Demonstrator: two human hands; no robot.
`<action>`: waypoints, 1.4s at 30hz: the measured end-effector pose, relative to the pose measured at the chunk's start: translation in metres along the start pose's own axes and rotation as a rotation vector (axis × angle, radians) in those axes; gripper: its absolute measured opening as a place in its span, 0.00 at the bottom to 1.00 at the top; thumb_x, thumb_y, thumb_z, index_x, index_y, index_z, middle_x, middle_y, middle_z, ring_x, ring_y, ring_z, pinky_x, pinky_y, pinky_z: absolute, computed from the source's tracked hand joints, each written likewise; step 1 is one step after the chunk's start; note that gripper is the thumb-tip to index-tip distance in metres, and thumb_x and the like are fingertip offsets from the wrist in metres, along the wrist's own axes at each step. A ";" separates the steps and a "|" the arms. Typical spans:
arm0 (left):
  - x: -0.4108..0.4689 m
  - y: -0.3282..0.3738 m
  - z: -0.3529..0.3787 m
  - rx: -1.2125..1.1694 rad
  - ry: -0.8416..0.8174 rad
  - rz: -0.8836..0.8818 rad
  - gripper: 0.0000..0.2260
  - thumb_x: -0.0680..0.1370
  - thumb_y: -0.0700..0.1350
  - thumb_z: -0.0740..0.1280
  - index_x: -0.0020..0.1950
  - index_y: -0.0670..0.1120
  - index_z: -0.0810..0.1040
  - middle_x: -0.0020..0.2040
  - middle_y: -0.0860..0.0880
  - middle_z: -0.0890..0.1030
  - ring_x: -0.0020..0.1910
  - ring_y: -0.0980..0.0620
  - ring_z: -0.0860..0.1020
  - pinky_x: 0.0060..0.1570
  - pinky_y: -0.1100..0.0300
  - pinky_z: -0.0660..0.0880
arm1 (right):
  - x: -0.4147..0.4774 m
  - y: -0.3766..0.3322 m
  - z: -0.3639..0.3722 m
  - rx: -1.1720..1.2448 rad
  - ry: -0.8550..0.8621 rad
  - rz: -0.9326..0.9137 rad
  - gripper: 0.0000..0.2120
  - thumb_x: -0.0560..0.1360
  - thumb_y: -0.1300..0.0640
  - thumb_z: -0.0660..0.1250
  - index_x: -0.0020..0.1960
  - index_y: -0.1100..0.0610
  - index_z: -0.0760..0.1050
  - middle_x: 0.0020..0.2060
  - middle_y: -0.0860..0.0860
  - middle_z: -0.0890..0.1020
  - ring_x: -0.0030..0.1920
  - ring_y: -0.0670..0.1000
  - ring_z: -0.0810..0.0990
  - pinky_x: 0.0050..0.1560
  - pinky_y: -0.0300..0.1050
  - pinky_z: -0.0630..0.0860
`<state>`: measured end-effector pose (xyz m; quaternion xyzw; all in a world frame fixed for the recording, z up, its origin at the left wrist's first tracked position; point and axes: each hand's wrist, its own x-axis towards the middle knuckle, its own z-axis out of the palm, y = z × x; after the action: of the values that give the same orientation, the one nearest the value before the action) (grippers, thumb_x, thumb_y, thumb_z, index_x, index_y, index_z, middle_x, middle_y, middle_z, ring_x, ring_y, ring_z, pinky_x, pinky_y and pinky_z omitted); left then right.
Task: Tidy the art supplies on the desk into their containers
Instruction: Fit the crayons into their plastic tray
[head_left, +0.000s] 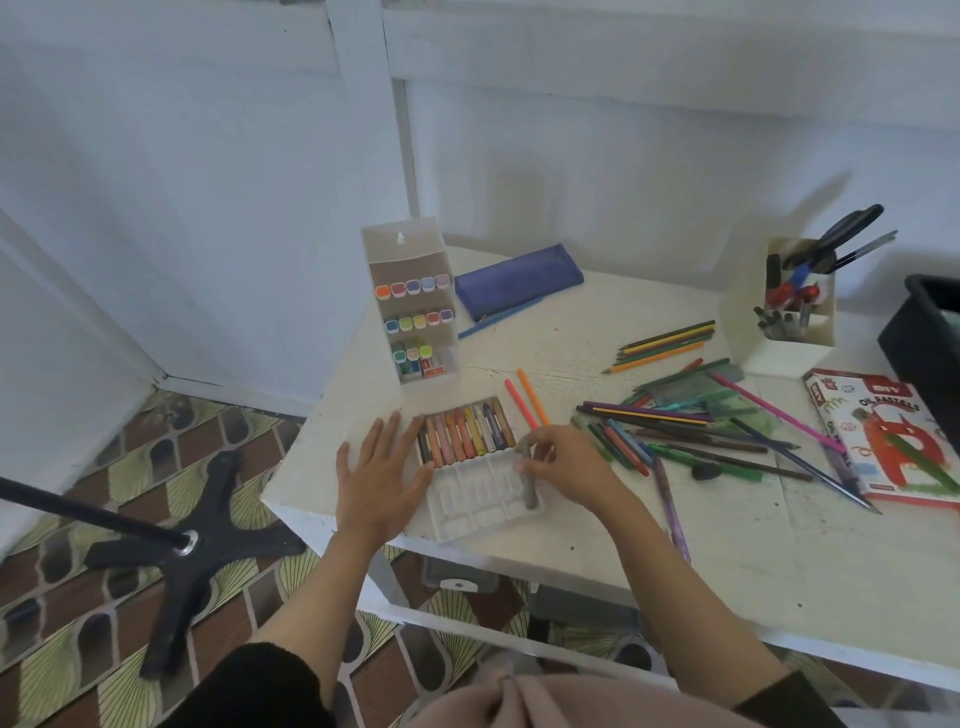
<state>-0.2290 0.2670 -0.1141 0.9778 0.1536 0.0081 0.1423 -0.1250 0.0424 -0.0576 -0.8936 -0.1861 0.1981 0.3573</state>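
Note:
A white plastic pastel tray (483, 504) lies near the desk's front left corner. Its far row holds several oil pastels (465, 431); its near row is mostly bare. My left hand (379, 467) lies flat with straight fingers against the tray's left side. My right hand (563, 457) pinches a grey pastel (529, 480) over the tray's right end slot. Two orange-pink pens (524, 402) lie just beyond the tray. Loose coloured pencils and pens (691, 431) are scattered to the right.
A clear marker case (415, 306) stands at the back left beside a blue pencil pouch (517, 280). A white pen holder (789, 312) with scissors is at the back right, next to a black bin (930, 332). The oil pastels box (883, 436) lies at the right.

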 end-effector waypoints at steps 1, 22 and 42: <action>0.000 0.000 0.000 0.007 -0.003 -0.001 0.32 0.72 0.68 0.36 0.76 0.61 0.44 0.78 0.55 0.48 0.77 0.54 0.44 0.73 0.43 0.41 | -0.001 -0.001 0.003 -0.009 0.028 0.004 0.13 0.70 0.56 0.74 0.53 0.55 0.78 0.35 0.51 0.78 0.35 0.48 0.74 0.42 0.48 0.74; 0.000 -0.002 0.002 0.005 0.026 0.007 0.32 0.73 0.68 0.38 0.76 0.61 0.46 0.78 0.54 0.50 0.77 0.54 0.45 0.73 0.43 0.42 | 0.015 0.028 -0.024 -0.571 0.358 0.103 0.14 0.77 0.49 0.62 0.60 0.54 0.74 0.55 0.52 0.73 0.55 0.52 0.73 0.54 0.49 0.68; -0.001 0.000 0.000 0.000 0.027 0.009 0.33 0.72 0.68 0.37 0.77 0.61 0.47 0.78 0.54 0.50 0.77 0.53 0.46 0.73 0.42 0.43 | -0.027 -0.008 -0.024 0.299 -0.035 -0.232 0.05 0.72 0.65 0.70 0.46 0.57 0.78 0.42 0.48 0.83 0.40 0.43 0.82 0.40 0.34 0.76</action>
<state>-0.2305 0.2669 -0.1142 0.9782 0.1513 0.0220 0.1401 -0.1377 0.0209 -0.0298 -0.7994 -0.2624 0.1965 0.5034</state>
